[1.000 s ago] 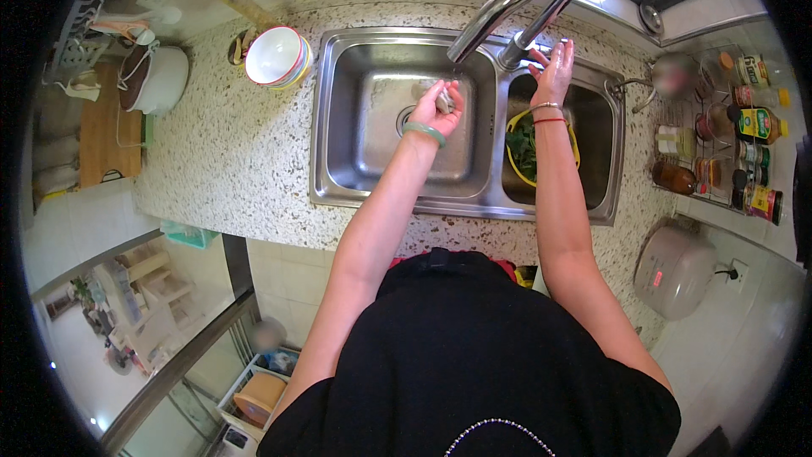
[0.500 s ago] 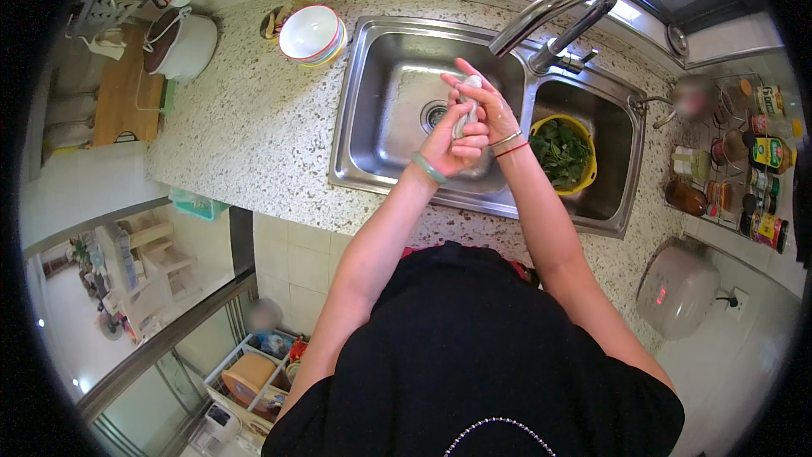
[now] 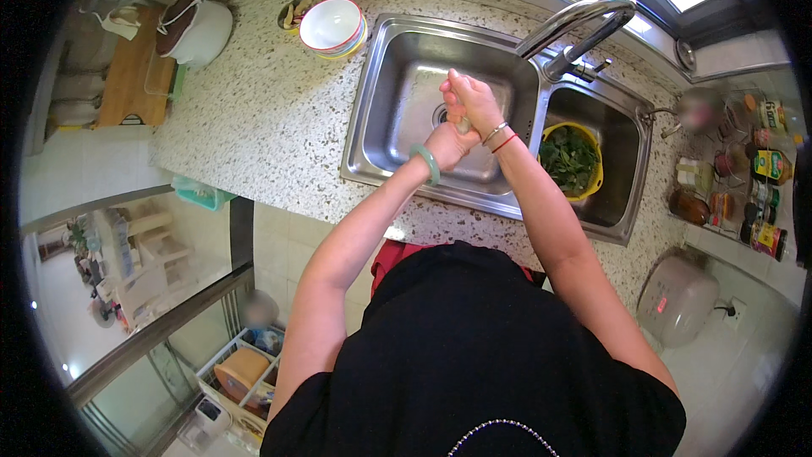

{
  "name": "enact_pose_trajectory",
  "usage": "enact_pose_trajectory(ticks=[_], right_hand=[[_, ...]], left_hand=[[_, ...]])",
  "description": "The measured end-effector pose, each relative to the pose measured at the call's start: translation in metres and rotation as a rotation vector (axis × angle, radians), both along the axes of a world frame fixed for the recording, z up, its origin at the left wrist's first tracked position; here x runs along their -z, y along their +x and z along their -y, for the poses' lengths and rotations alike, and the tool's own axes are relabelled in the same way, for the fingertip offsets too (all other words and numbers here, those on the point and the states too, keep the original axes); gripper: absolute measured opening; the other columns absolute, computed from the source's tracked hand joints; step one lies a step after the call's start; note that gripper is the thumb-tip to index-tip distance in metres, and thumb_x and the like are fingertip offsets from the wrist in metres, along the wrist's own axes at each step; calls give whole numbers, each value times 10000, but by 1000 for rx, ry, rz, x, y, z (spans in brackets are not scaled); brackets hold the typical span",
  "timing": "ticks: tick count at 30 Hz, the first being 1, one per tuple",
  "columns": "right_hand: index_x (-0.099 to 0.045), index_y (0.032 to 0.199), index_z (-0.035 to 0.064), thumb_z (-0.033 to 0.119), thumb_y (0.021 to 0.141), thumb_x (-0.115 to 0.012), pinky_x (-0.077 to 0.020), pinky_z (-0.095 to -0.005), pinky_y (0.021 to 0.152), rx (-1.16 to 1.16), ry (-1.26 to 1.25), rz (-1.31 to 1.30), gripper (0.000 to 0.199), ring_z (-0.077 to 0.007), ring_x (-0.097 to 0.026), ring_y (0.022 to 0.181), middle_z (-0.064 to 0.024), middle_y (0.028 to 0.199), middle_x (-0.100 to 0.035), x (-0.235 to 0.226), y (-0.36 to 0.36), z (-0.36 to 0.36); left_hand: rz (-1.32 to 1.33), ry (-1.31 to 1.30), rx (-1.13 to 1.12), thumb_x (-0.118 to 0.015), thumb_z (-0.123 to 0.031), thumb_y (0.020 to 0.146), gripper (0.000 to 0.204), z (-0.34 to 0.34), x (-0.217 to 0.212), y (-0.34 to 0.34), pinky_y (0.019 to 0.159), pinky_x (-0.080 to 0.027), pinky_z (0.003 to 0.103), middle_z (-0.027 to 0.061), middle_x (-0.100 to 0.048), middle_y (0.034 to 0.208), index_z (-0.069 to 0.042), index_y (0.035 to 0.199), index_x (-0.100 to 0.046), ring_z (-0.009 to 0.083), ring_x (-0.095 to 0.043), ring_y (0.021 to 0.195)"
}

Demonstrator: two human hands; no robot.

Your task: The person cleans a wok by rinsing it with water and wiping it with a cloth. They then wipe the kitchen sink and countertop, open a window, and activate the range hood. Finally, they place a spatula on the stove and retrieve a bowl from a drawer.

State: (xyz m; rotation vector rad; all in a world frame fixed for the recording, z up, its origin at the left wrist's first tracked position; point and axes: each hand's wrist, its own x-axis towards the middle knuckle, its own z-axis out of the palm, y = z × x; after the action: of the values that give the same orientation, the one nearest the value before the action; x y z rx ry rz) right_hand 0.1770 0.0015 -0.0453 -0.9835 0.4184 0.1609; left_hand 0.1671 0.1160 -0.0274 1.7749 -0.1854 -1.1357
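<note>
Above the large left sink basin point(image 3: 397, 118), my two hands meet around a wadded whitish cloth point(image 3: 463, 125), of which only a small pale bit shows between them. My left hand point(image 3: 452, 145), below a green bangle, is closed with its fingers mostly hidden. Just beyond it my right hand point(image 3: 475, 107) is curled, its fingertips toward the far left, pressed against the left hand. To the right, a yellow basket point(image 3: 600, 171) of green leaves point(image 3: 568, 159) stands in the smaller basin.
A chrome faucet point(image 3: 584, 27) arches over the sink from behind. Stacked bowls point(image 3: 331, 27) stand on the speckled counter point(image 3: 262, 110) to the left, near a white lidded pot point(image 3: 203, 34). A rack of jars and bottles point(image 3: 734, 171) lines the right wall.
Both hands have twisted around the cloth and now cover most of it, where more showed before. The right hand's extended fingers have curled in. The whole view has shifted slightly.
</note>
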Motion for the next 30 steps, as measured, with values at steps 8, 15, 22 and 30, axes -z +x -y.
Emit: enact_pose_trajectory(ticks=[8, 15, 22, 30], right_hand=[[-506, 744, 108, 342, 935, -526, -289, -223, 349, 111, -30, -108, 302, -62, -355, 396, 26, 562, -450, 6, -2, -13], [-506, 811, 76, 342, 931, -514, -393, -282, 410, 189, -28, -227, 292, -124, -450, 445, -12, 613, -500, 22, -12, -17], [-374, 1268, -8, 251, 918, -553, -472, -412, 880, 145, 313, -34, 471, -278, -584, 1010, -152, 1105, -575, 18, -41, 10], [-515, 1231, -6, 63, 866, -604, -534, -319, 775, 191, 122, -83, 381, -210, -612, 960, -110, 1101, -599, -13, -64, -17]], left_hand=[[447, 114, 190, -536, -646, 774, 677, -12, 18, -2, 672, -475, 438, 266, -614, 720, 12, 899, -639, 396, -634, 764], [540, 236, 307, -516, -660, 777, 663, -21, 41, -3, 701, -485, 420, 269, -630, 783, -22, 899, -651, 381, -637, 794], [533, 33, -166, -681, -496, 773, 641, -34, 31, -8, 592, -509, 355, 137, -652, 838, -72, 1208, -474, 230, -645, 671], [-332, -273, -394, -514, -475, 917, 515, -71, 14, 13, 599, -568, 292, 76, -633, 947, -39, 1187, -549, 145, -614, 679]])
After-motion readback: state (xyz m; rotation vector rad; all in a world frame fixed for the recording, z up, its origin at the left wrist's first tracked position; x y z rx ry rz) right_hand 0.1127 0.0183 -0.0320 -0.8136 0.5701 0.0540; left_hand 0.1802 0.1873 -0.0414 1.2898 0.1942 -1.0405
